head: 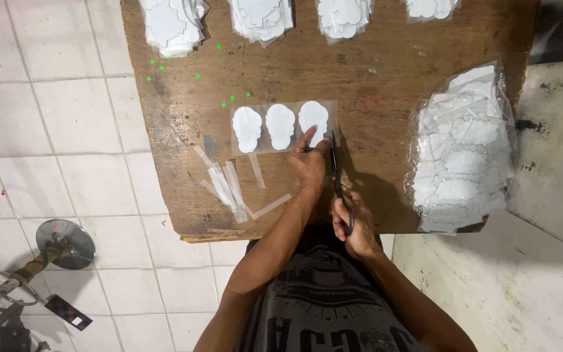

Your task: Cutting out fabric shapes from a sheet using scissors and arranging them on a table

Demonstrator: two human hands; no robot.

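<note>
A clear plastic strip (pixel 283 128) with three white lobed cut-out shapes lies on a worn wooden board (pixel 373 85). My left hand (pixel 309 161) presses down on the strip's right end, fingers on the rightmost white shape. My right hand (pixel 353 221) grips the handles of dark scissors (pixel 337 173), whose blades point away from me along the strip's right edge. Several thin clear offcut strips (pixel 232 186) lie to the left of my left hand.
Several stacks of white cut shapes (pixel 172 25) line the board's far edge. A clear bag full of white shapes (pixel 462 153) rests at the right. White tiled floor lies to the left, with a round metal object (pixel 66 242) on it.
</note>
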